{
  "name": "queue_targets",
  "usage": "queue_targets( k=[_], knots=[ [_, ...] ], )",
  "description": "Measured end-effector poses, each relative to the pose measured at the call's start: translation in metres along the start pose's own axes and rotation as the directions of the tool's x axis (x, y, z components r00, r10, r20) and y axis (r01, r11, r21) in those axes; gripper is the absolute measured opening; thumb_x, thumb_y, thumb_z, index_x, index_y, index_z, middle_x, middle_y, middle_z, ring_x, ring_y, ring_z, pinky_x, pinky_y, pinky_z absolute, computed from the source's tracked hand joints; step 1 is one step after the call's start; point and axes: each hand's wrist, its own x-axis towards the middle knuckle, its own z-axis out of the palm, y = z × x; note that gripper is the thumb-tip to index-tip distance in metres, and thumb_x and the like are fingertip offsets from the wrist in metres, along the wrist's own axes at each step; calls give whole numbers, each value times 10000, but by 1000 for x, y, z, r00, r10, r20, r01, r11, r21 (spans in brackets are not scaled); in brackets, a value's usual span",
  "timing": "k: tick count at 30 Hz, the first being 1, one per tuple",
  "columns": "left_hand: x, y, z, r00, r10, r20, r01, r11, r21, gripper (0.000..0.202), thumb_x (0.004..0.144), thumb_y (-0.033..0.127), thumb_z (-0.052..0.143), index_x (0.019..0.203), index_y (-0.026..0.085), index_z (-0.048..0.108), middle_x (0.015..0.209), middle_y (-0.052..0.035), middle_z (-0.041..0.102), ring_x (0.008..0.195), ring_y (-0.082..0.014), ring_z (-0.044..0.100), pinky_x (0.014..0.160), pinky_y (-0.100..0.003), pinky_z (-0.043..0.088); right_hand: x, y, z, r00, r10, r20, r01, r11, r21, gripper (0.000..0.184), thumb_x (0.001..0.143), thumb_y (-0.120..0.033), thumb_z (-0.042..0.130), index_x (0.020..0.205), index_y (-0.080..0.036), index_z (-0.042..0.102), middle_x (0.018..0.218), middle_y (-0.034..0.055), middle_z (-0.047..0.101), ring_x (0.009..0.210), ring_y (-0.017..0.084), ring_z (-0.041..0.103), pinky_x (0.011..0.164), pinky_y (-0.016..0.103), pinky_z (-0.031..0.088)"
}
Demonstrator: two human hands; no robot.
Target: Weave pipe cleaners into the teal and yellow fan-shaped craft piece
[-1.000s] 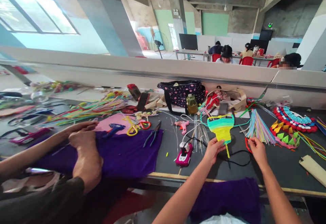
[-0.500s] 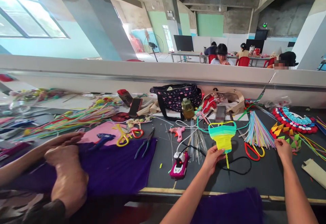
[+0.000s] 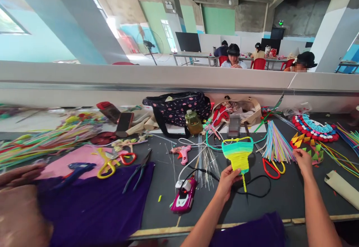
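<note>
Yellow-green woven piece upright over mid table, L hand pinched tight on narrow bottom end. Prob. light, soft, bendy; grip stem, not loose rim. R hand curled by pastel stick bundle, can't tell if holding anything.

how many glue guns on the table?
2. Pink glue gun mid-table, left of the woven piece; blue glue gun where pink sheet meets purple cloth, far left. Clutter may hide others.
</note>
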Motion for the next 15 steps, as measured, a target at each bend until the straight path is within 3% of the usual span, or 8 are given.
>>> queue_targets(
  k=[6,15],
  knots=[
    [4,-7,-2,1000,2,-9,-3,1000,-27,421,658,325,793,1023,134,709,1057,-131,708,848,-207,678,706,-282,551,-3,-14,20,997,26,78,-21,998,-66,333,760,-451,475,832,-200,683,765,50,694,708,207,620,650,281,445],
    [7,-12,-9,1000,-4,-14,3,998,-59,376,652,294,797,980,128,718,994,-124,722,774,-194,674,678,-288,544,13,-16,19,989,141,43,-115,919,-377,263,818,-262,457,908,-196,695,901,114,673,789,240,596,658,310,386]
  ],
)
